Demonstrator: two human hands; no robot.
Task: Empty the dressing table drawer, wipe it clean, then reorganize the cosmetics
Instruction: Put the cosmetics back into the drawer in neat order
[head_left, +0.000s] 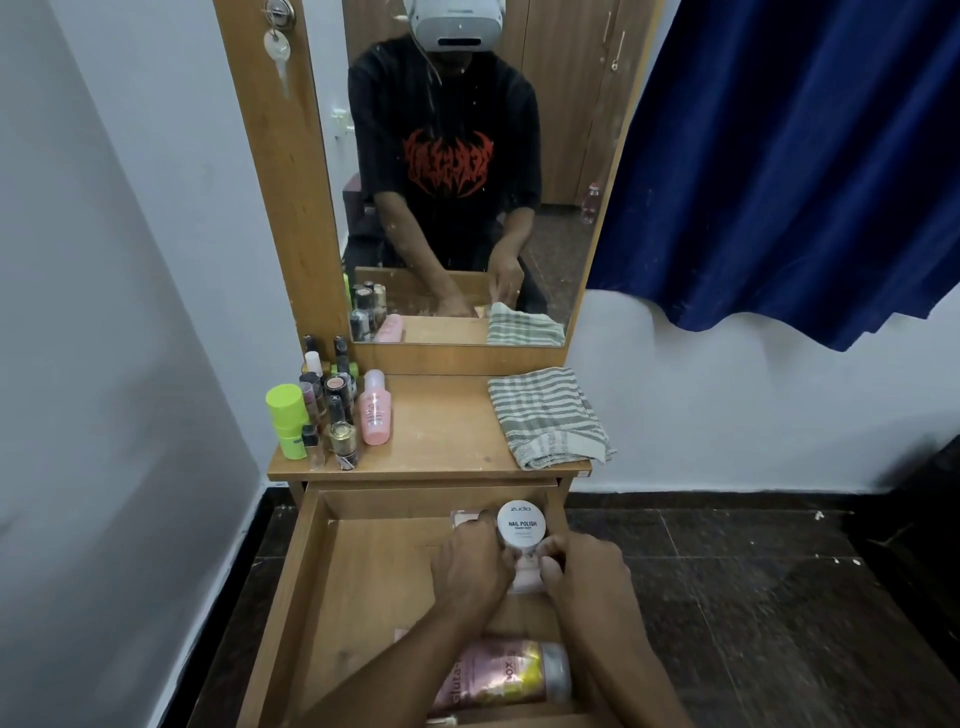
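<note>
The wooden drawer (332, 587) is pulled out below the dressing table top. Both hands are inside it on the right. My left hand (470, 564) and my right hand (582, 569) pinch a small pale pink item (525, 571) between them, just below a round white jar (521, 525) labelled nail polish. A pink bottle (498, 670) with a clear cap lies on its side near the drawer's front, partly under my forearms. Another small pink thing (464, 517) peeks out behind my left hand.
On the table top (447, 426) several nail polish bottles, a lime green tube (287, 421) and a pink bottle (375, 415) stand at the left. A striped folded cloth (548, 415) lies at the right. Mirror behind, blue curtain at the right, dark floor.
</note>
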